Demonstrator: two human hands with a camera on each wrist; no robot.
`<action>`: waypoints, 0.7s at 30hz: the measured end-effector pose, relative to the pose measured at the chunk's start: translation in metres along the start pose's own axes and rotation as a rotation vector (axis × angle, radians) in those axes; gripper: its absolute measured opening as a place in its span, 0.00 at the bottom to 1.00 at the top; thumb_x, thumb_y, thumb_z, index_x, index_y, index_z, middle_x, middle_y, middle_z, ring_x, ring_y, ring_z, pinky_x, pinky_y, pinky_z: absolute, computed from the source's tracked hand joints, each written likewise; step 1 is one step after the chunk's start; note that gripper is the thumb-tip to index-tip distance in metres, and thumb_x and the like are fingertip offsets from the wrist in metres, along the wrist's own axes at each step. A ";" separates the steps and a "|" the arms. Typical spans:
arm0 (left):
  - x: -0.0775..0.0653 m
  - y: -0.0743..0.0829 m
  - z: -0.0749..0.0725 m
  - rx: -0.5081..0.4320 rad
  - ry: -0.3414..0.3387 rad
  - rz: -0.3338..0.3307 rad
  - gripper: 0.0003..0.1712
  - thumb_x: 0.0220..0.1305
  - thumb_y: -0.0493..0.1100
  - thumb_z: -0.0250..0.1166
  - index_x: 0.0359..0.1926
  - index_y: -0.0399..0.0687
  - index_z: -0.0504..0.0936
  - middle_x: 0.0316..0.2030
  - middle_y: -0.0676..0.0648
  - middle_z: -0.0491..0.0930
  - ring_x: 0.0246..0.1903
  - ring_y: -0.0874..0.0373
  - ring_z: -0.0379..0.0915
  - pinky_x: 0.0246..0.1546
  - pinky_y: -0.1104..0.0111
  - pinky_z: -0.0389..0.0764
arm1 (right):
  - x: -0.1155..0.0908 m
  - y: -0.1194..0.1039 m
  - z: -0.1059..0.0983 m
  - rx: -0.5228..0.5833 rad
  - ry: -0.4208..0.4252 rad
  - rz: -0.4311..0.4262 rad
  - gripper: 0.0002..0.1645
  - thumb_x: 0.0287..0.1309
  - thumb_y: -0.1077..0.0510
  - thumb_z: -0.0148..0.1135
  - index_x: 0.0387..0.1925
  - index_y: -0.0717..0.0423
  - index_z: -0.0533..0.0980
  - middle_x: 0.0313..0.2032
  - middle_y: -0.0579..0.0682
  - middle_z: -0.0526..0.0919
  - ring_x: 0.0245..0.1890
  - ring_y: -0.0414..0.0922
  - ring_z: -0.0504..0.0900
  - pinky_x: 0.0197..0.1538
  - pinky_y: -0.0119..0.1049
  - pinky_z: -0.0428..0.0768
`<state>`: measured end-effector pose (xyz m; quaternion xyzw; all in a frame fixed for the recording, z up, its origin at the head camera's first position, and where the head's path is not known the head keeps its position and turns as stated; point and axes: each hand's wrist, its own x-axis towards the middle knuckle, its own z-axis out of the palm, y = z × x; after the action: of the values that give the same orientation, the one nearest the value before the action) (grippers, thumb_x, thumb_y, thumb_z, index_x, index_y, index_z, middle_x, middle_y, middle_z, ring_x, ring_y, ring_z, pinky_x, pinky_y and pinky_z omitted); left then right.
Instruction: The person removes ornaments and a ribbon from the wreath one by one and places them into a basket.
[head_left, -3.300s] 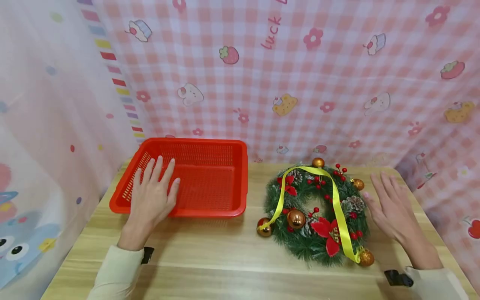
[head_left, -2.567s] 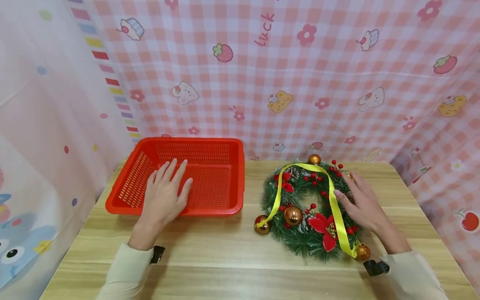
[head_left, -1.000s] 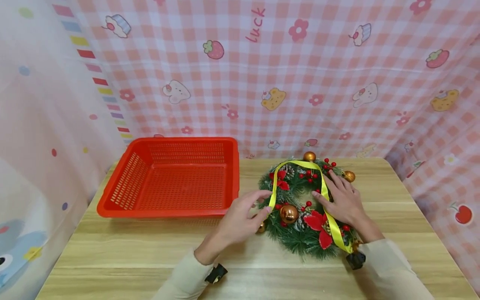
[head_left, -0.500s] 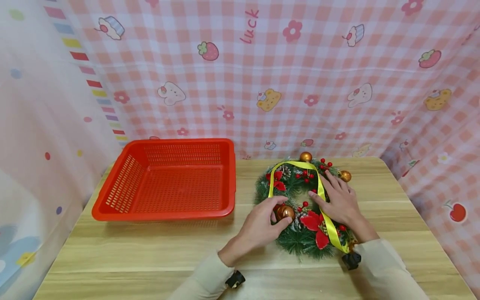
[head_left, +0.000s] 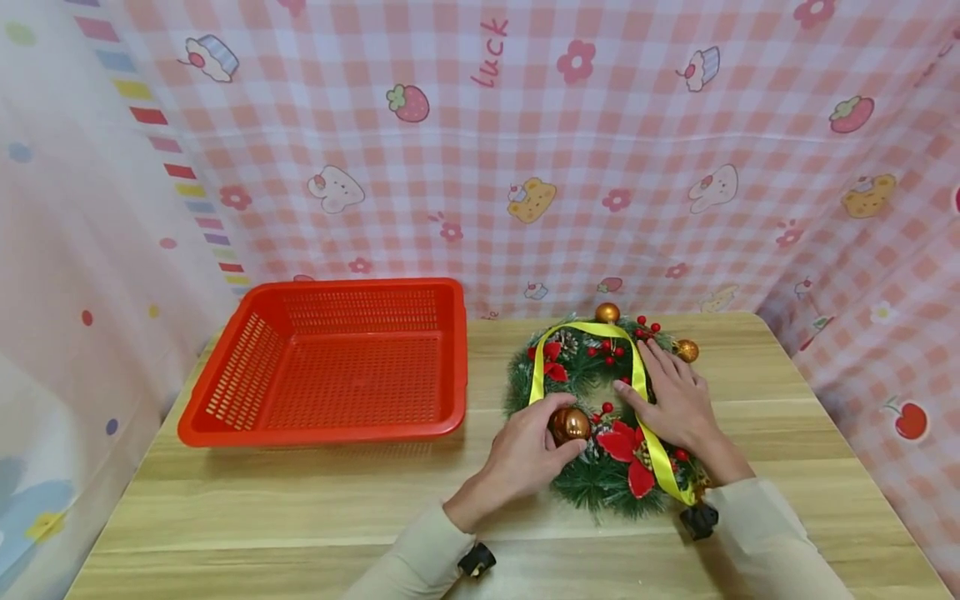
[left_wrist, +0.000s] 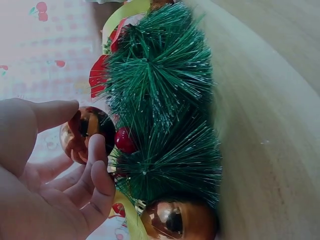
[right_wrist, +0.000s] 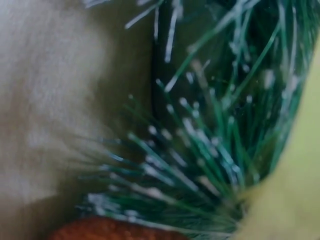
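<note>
A green Christmas wreath (head_left: 600, 496) lies on the right of the table, trimmed with red berries, pinecones, poinsettias and copper or gold balls. My left hand (head_left: 521, 446) pinches a shiny copper ball ornament (head_left: 573, 423) on the wreath's lower left between thumb and fingers; the left wrist view shows that ornament (left_wrist: 87, 134) up close. Across the wreath's right side my right hand (head_left: 678, 406) rests with fingers extended. A yellow ribbon (head_left: 658, 462) loops over the wreath and passes under that hand. The right wrist view holds only blurred needles (right_wrist: 200, 150) and ribbon, no fingers.
A red plastic basket (head_left: 322, 435) with slotted walls stands on the left, nothing inside it. The wooden table (head_left: 300, 525) ends at a pink checked cloth (head_left: 480, 150) behind. Another copper ball (left_wrist: 172, 219) hangs at the wreath's left edge.
My left hand has gone from over the basket to the wreath and now grips the copper ball. My right hand has moved left from beside the wreath onto it.
</note>
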<state>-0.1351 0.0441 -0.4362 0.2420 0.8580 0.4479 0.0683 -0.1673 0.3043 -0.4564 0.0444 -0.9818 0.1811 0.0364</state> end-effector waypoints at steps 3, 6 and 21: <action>0.002 0.001 0.000 -0.020 0.014 0.003 0.30 0.62 0.49 0.71 0.64 0.59 0.73 0.35 0.56 0.78 0.21 0.70 0.69 0.24 0.75 0.73 | 0.000 0.000 0.000 0.024 0.008 0.006 0.53 0.69 0.31 0.45 0.79 0.56 0.40 0.75 0.66 0.50 0.72 0.69 0.50 0.63 0.73 0.49; 0.005 0.002 0.000 -0.033 0.017 0.003 0.29 0.63 0.49 0.70 0.64 0.60 0.73 0.35 0.56 0.78 0.21 0.70 0.69 0.24 0.75 0.73 | 0.000 0.000 0.000 0.045 0.012 0.006 0.52 0.70 0.31 0.43 0.79 0.54 0.38 0.75 0.66 0.51 0.72 0.69 0.50 0.63 0.73 0.49; 0.020 0.002 0.000 -0.129 0.025 0.025 0.26 0.64 0.45 0.68 0.62 0.55 0.73 0.37 0.53 0.78 0.20 0.64 0.71 0.25 0.75 0.75 | 0.000 0.001 0.003 0.020 0.028 -0.032 0.39 0.77 0.38 0.33 0.79 0.49 0.42 0.76 0.62 0.49 0.72 0.67 0.51 0.62 0.72 0.50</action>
<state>-0.1520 0.0544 -0.4327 0.2422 0.8251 0.5060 0.0673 -0.1673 0.3040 -0.4595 0.0577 -0.9785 0.1910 0.0525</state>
